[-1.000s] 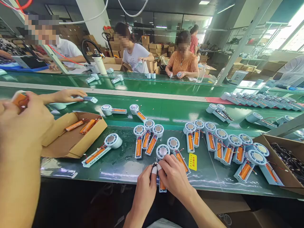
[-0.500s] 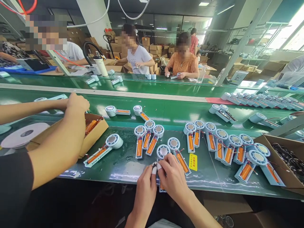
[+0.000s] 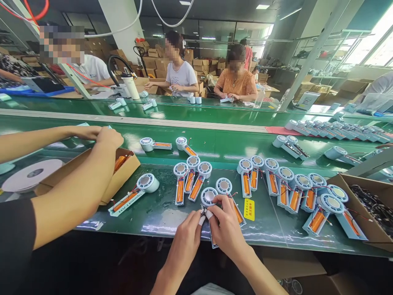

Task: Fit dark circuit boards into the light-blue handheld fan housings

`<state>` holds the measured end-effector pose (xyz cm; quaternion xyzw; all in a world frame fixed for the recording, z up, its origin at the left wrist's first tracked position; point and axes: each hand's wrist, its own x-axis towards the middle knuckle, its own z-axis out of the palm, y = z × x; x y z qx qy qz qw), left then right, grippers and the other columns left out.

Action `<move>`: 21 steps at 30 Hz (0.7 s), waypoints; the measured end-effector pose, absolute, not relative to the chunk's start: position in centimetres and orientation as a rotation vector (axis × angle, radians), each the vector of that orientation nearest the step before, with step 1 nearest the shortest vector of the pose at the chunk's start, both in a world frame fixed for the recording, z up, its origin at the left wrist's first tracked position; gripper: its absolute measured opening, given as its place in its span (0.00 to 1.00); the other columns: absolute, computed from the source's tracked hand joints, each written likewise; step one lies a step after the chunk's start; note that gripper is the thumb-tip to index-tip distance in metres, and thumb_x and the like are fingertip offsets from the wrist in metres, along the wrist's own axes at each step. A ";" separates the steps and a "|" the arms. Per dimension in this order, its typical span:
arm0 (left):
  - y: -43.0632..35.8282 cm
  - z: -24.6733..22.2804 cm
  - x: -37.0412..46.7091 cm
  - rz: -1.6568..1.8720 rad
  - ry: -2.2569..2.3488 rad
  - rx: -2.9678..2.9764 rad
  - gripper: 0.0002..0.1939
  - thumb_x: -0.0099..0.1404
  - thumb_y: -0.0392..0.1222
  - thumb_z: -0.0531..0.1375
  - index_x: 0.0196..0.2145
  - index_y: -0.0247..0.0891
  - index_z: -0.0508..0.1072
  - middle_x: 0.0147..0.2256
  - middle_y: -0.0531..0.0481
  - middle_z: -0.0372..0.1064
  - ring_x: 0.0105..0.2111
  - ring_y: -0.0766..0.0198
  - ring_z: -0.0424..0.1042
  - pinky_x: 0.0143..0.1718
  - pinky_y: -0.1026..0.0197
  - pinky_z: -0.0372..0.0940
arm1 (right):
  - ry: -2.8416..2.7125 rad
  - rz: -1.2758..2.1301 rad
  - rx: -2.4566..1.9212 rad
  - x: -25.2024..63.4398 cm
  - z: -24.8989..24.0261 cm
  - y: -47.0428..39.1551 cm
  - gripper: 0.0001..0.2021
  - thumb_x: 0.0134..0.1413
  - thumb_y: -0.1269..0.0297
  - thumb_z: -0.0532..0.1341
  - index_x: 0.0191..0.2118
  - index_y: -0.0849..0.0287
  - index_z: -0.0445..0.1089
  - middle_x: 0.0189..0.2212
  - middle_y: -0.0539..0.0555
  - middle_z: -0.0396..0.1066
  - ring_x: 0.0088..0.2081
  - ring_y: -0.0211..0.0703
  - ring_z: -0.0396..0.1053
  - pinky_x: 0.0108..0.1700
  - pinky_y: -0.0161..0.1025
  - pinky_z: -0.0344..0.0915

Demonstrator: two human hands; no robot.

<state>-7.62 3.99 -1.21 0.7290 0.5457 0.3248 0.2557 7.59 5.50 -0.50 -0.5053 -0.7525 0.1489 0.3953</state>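
Note:
Close to the table's front edge, a light-blue handheld fan (image 3: 209,196) lies with its round head away from me and its handle mostly hidden under my fingers. My left hand (image 3: 188,234) and my right hand (image 3: 226,223) meet over the handle, both closed in a pinch. Between the fingertips is a small dark and white part (image 3: 203,212), too small to name. White covers sit on the thumbs. Just behind, another fan (image 3: 224,186) touches or nearly touches the first. Its handle holds an orange battery (image 3: 238,214), partly behind my right hand.
Several opened fans (image 3: 295,192) stand in a row to the right, beside a carton (image 3: 353,200) of dark wired parts. A yellow label (image 3: 249,209) lies on the table. At left, a co-worker's arms (image 3: 76,172) reach across a carton (image 3: 127,174). Other people sit beyond the belt (image 3: 215,141).
My hands have shifted slightly right, still pinched together over the fan. The fan's head has moved slightly left. The co-worker's hands at left have moved a little right.

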 end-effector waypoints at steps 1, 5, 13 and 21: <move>4.2 -1.1 -7.8 0.869 1.453 1.985 0.18 0.71 0.33 0.46 0.46 0.43 0.73 0.39 0.46 0.75 0.39 0.56 0.77 0.39 0.57 0.70 | -1.913 0.386 -1.265 7.8 -0.6 5.6 0.11 0.60 0.78 0.55 0.37 0.56 0.71 0.46 0.58 0.63 0.45 0.49 0.64 0.48 0.48 0.67; 4.6 -0.7 -8.5 0.818 1.379 1.966 0.17 0.72 0.35 0.47 0.44 0.44 0.75 0.40 0.47 0.76 0.40 0.56 0.77 0.40 0.59 0.69 | -1.963 0.441 -1.211 8.7 -0.9 5.9 0.10 0.63 0.76 0.55 0.40 0.55 0.71 0.46 0.58 0.64 0.46 0.49 0.66 0.49 0.48 0.68; 4.9 0.4 -9.1 0.714 1.307 1.896 0.15 0.73 0.39 0.48 0.36 0.44 0.74 0.36 0.48 0.76 0.36 0.57 0.75 0.38 0.61 0.66 | -2.147 0.391 -1.118 10.4 -0.3 6.8 0.12 0.64 0.71 0.58 0.51 0.53 0.70 0.46 0.58 0.67 0.46 0.49 0.68 0.47 0.46 0.71; 4.8 0.2 -9.1 0.707 1.315 1.926 0.15 0.72 0.38 0.48 0.33 0.44 0.73 0.33 0.50 0.75 0.34 0.58 0.74 0.36 0.61 0.65 | -2.160 0.345 -1.055 9.7 -0.8 6.6 0.13 0.67 0.73 0.53 0.46 0.56 0.74 0.43 0.58 0.67 0.43 0.47 0.67 0.45 0.45 0.70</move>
